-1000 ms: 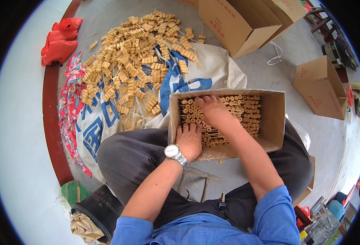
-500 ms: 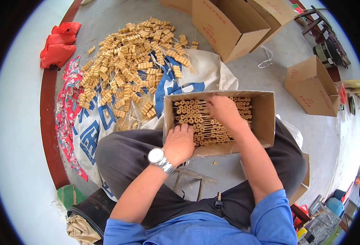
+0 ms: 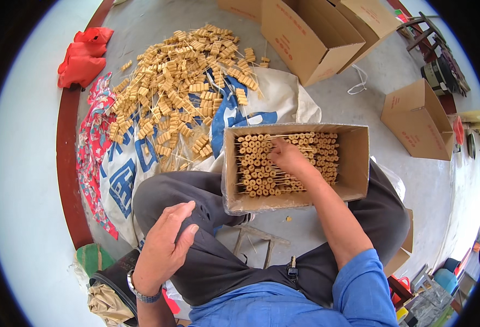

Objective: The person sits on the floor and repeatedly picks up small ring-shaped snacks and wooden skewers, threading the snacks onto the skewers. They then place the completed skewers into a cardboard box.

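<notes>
An open cardboard box (image 3: 297,204) rests across my lap, lined along its near edge with clear plastic. Inside, skewers (image 3: 257,150) of tan, ring-ended food rolls stand packed in rows at both sides, their thin sticks crossing the middle. My right hand (image 3: 290,158) reaches into the box over those sticks, its fingers curled down at the left group; what they pinch, if anything, is hidden. My left hand (image 3: 166,242), with a metal-banded watch (image 3: 142,294) at the wrist, is raised over my left thigh, fingers stretched out and holding nothing.
A large heap of loose skewers (image 3: 169,92) lies beyond my left knee on a white and blue printed sheet (image 3: 121,185). Tall cardboard boxes (image 3: 305,43) stand at the far right, another carton (image 3: 418,120) nearer. Red bags (image 3: 83,57) and flowered cloth (image 3: 95,152) lie left; a black bucket (image 3: 114,280) is beside me.
My left hand has left the box's near left side and drawn back toward me, opening. My right hand has moved slightly nearer within the box.
</notes>
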A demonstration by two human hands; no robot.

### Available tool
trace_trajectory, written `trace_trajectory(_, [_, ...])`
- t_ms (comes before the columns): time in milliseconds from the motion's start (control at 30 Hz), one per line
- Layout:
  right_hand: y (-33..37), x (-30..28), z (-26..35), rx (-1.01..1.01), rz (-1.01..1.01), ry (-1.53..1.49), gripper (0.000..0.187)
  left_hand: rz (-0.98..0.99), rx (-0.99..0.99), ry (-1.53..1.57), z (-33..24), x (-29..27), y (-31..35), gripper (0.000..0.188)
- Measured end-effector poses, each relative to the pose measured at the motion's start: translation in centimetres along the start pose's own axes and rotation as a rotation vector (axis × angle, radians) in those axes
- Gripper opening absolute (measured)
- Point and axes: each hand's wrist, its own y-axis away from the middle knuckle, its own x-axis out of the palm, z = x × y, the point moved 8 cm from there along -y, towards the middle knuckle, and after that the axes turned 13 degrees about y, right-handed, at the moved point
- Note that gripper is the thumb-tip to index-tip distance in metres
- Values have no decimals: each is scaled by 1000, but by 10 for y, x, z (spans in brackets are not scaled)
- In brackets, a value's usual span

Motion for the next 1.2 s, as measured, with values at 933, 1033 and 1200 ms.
trace_trajectory(933, [-3,-9,-3,36,-314,-3,28,-311,114,750,45,-23,15,19])
trace_trajectory(1033, [3,-18,2,-2,-318,92,24,-320,116,756,47,-24,16,19])
trace_trajectory(1200, [7,10,-8,292,224,171,34,-322,131,777,48,-24,17,19])
